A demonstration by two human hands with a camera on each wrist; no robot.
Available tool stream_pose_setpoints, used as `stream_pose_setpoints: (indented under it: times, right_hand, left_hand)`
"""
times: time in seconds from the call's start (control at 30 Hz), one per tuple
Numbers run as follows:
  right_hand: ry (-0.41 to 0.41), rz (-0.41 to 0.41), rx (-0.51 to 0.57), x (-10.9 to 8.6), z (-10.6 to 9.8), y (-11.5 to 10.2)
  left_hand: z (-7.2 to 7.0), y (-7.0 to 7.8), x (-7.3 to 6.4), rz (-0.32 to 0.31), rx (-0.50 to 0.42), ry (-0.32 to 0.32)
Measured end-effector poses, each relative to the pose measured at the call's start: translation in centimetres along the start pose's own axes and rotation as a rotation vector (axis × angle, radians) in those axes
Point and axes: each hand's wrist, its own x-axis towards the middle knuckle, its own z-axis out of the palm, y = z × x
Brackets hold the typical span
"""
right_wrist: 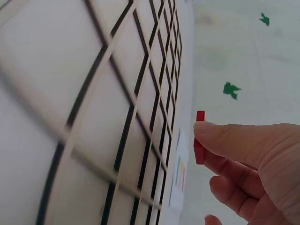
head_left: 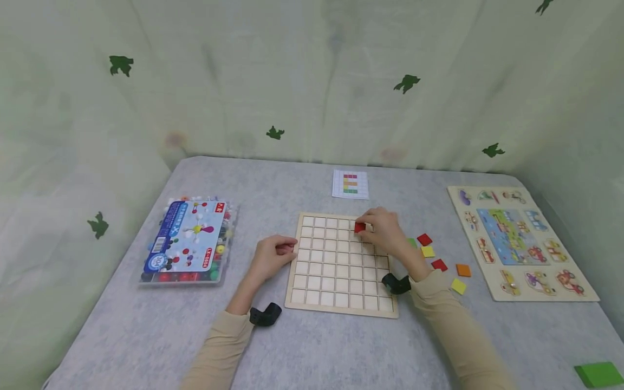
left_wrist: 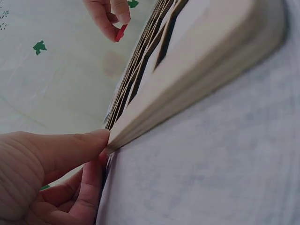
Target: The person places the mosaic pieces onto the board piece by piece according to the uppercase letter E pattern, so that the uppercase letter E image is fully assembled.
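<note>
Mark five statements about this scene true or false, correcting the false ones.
The right hand pinches a red tile. True.
The left hand holds a yellow tile. False: the left hand pinches the edge of the grid board.
The pattern card lies beyond the grid board. True.
The picture puzzle lies left of the grid board. False: the picture puzzle lies right of it.
The labelled case lies left of the grid board. True.

A pale green, cloth-like backdrop (head_left: 312, 70) rises behind the table (head_left: 273, 189), showing faint creases and brownish smudges (head_left: 174, 140). Dark green bird-like shapes (head_left: 407, 83) dot it — another marks the left wall (head_left: 63, 216). The right wall (head_left: 580, 124) is similarly pale. The tabletop is mottled grey with rounded far corners — the light soft and even.
</note>
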Motion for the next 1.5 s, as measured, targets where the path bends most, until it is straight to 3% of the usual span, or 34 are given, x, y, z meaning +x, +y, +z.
stream_pose_setpoints:
  times: [0.33,0.77,1.03,1.5]
  right_hand:
    - [-0.065,-0.005,0.04,1.8,1.7,-2.0]
    - [-0.107,-0.048,0.061,2.1,3.1,-2.5]
    - [-0.056,-0.113,0.09,2.3,3.5,-2.6]
    - [-0.111,-0.141,0.117,3.2,3.9,-2.5]
  left_hand:
    - [-0.4,-0.6,0.1,0.081,-0.079,-0.079]
    - [-0.4,-0.6,-0.1,0.048,-0.055,-0.1]
    - [-0.6,-1.0,0.0,0.057,-0.081,-0.098]
    - [-0.6,-1.2,0.2,0.065,-0.095,-0.094]
